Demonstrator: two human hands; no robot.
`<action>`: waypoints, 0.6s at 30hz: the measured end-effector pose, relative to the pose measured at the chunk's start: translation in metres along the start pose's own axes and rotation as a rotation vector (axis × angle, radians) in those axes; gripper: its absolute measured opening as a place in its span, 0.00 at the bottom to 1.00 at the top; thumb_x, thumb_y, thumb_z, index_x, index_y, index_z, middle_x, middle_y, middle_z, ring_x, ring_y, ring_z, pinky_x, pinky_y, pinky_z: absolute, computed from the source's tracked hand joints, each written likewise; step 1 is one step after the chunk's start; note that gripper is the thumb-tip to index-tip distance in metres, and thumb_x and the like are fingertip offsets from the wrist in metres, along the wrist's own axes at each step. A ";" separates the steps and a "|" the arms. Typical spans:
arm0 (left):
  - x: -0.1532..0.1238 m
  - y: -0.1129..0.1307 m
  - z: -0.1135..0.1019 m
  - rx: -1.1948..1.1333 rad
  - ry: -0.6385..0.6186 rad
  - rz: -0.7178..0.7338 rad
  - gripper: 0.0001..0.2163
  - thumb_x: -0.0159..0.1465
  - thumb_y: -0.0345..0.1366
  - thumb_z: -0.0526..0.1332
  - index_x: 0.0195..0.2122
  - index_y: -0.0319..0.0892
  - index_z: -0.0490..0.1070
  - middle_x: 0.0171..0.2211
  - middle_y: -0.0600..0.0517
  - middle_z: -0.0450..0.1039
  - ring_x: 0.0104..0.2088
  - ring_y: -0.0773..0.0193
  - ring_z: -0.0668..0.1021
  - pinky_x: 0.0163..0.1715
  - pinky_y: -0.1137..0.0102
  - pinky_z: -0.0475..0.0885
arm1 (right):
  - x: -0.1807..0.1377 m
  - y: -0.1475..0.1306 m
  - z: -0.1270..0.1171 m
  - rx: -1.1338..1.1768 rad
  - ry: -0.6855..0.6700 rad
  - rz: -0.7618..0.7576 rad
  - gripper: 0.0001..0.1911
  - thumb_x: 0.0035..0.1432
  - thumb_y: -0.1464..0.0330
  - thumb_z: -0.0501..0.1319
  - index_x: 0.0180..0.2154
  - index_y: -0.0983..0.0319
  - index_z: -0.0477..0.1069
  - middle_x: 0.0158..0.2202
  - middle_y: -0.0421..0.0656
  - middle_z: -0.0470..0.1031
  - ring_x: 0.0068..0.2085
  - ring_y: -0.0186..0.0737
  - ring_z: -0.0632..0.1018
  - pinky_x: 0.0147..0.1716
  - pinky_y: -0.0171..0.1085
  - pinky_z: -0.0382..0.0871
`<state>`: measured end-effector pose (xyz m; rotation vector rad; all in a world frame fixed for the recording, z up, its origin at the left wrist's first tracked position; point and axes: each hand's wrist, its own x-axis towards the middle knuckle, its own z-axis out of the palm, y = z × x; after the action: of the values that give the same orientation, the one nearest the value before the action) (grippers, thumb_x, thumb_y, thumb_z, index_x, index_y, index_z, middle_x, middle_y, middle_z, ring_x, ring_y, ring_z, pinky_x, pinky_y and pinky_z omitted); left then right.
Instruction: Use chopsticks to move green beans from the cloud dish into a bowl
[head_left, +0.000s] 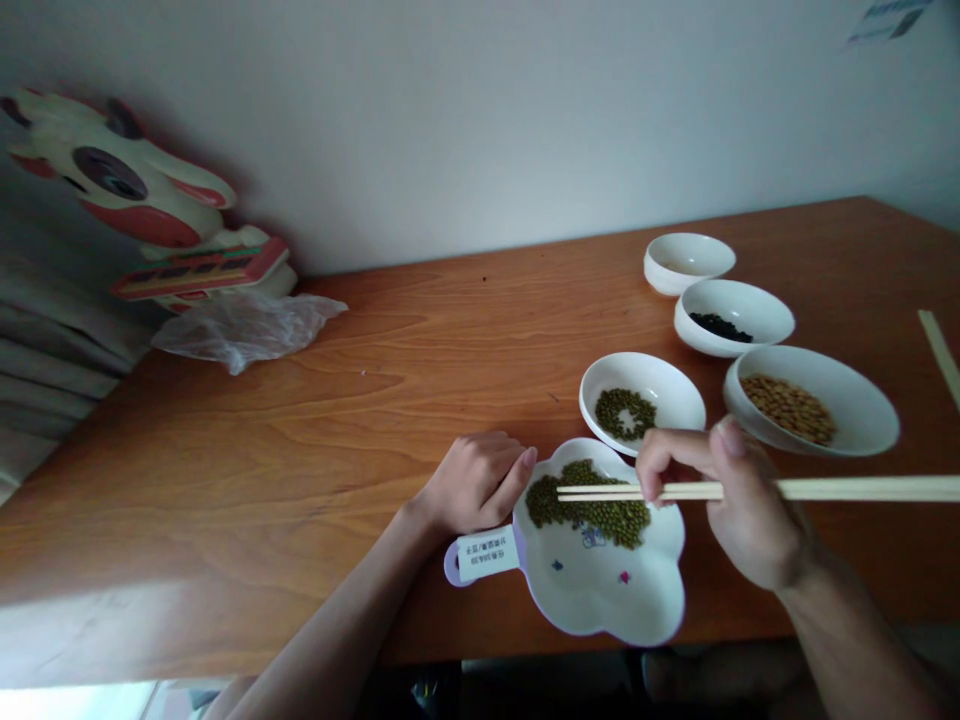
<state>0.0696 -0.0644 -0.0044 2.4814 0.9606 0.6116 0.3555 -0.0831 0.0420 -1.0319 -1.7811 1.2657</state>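
My right hand (750,500) is closed around a pair of pale wooden chopsticks (840,489). Their tips point left, over green mung beans (611,515) heaped in the upper part of a flower-shaped white plate (592,605) with a purple rim. At the plate's upper left edge, my left hand (476,480) is curled with its thumb against the rim. A labelled handle (487,555) sticks out from the plate's left side. Just behind the plate stands a white bowl (679,395) with more mung beans (625,413). Nothing visible is pinched between the chopstick tips.
To the right, one white bowl (862,405) holds tan beans (787,408) and another (765,315) dark beans (720,327). A third bowl (690,245) stands farther back. A cow-shaped toy (165,200) and clear plastic bag (247,325) sit at the left. Another pale stick (939,350) is at the right.
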 end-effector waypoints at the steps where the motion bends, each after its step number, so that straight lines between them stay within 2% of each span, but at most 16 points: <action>1: 0.000 0.000 0.000 -0.002 0.003 0.000 0.22 0.80 0.38 0.43 0.28 0.43 0.63 0.25 0.52 0.70 0.27 0.63 0.69 0.33 0.65 0.66 | 0.000 0.002 0.001 0.003 0.001 0.008 0.42 0.75 0.43 0.32 0.27 0.57 0.72 0.25 0.43 0.72 0.30 0.43 0.72 0.32 0.43 0.61; 9: 0.001 0.002 -0.002 0.045 -0.005 -0.020 0.23 0.81 0.39 0.42 0.28 0.42 0.65 0.26 0.50 0.72 0.27 0.63 0.71 0.31 0.66 0.64 | -0.001 0.007 0.007 0.045 0.017 -0.009 0.43 0.70 0.36 0.34 0.26 0.57 0.72 0.25 0.43 0.72 0.29 0.44 0.72 0.30 0.44 0.61; 18: 0.001 0.003 -0.002 0.015 -0.003 -0.027 0.23 0.80 0.39 0.42 0.28 0.43 0.64 0.26 0.51 0.71 0.26 0.63 0.70 0.32 0.65 0.65 | 0.001 0.008 0.010 -0.022 0.007 -0.055 0.41 0.74 0.42 0.34 0.27 0.57 0.72 0.24 0.42 0.71 0.26 0.41 0.69 0.29 0.43 0.57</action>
<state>0.0703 -0.0651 -0.0010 2.4778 0.9988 0.5937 0.3476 -0.0849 0.0315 -0.9911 -1.8096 1.2108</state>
